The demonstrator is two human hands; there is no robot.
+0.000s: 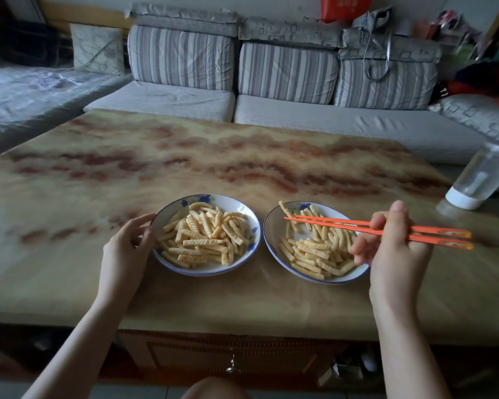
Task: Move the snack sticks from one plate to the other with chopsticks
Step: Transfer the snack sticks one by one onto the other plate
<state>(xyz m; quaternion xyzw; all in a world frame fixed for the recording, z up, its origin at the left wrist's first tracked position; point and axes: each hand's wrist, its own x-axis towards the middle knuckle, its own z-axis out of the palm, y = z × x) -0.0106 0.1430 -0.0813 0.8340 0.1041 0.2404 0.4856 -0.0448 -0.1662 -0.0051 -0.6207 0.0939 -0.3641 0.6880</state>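
Right hand (392, 249) grips the orange chopsticks (357, 227), tips slightly parted over the far-left part of the right plate (271, 234) with no stick pinched; left hand (127, 243) is loosely curled, fingertips steadying the left plate's (254, 226) rim. Crinkle-cut snack sticks (205, 237) are piled on both plates. Main risk: ridged sticks are brittle and light, so over-squeezing snaps one, a loose pinch drops it onto the marble-pattern table (185, 156) between plates.
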